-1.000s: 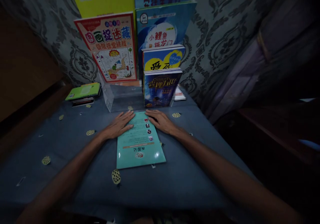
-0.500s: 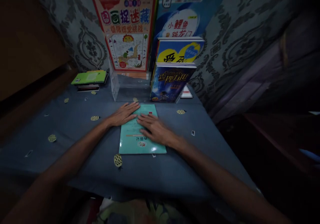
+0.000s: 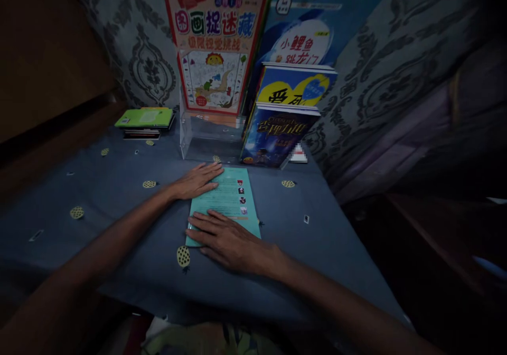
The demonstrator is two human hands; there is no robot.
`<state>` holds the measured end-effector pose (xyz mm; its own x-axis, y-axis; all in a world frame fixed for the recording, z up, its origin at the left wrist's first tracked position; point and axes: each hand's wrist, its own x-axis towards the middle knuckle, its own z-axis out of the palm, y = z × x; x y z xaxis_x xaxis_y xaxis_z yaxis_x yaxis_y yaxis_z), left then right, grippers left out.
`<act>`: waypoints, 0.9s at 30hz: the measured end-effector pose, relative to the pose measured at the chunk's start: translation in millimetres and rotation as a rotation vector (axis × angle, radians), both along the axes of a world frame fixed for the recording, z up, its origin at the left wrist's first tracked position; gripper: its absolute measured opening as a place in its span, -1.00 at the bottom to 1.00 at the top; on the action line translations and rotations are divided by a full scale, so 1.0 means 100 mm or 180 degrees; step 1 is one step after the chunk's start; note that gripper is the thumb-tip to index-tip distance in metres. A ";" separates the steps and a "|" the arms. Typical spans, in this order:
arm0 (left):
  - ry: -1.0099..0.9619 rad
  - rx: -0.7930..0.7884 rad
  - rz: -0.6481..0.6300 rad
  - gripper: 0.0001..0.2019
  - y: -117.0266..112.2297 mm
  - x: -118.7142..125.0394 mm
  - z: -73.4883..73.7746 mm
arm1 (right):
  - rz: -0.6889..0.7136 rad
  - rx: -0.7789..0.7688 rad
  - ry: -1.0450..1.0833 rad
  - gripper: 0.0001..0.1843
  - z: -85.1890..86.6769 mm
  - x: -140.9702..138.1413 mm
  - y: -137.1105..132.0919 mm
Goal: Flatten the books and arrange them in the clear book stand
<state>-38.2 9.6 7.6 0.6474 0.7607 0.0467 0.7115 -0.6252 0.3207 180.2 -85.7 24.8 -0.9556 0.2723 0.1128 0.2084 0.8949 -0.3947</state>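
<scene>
A thin teal book lies flat on the blue cloth, with small pictures and lines of print on its upper face. My left hand rests flat over its far left edge, fingers stretched out. Across the near part of the book lies my right hand, palm down with its fingers spread, hiding that end of the cover. Neither hand grips anything. Just beyond the book stands a clear display rack with books in it.
In the rack are a red-bordered picture book, a dark blue book, a blue and yellow book and a larger blue book. A small pile of books sits at the back left. The tablecloth has pineapple prints.
My right hand has slid from the middle of the book down to its near end. My left hand stays at the far left edge. The view has shifted slightly.
</scene>
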 end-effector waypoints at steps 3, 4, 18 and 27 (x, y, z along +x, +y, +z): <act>0.0003 0.0016 0.0007 -0.35 0.00 0.00 -0.01 | -0.0194 -0.0022 -0.0036 -0.43 0.00 0.12 0.02; 0.0003 0.0027 0.0005 -0.36 0.01 -0.01 -0.02 | -0.0259 -0.0025 -0.0033 -0.42 0.00 0.15 0.03; -0.0217 0.0365 0.0047 -0.44 0.13 0.02 -0.01 | -0.0347 0.0140 0.0063 -0.43 0.08 0.18 0.15; -0.0128 0.0527 0.0126 -0.46 0.21 0.02 0.02 | -0.0337 0.0034 0.0251 -0.44 0.05 0.19 0.26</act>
<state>-36.1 30.6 9.5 0.6122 0.7653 0.1987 0.7253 -0.6436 0.2443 199.3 -59.6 29.9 -0.9096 0.3696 0.1899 0.2707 0.8738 -0.4040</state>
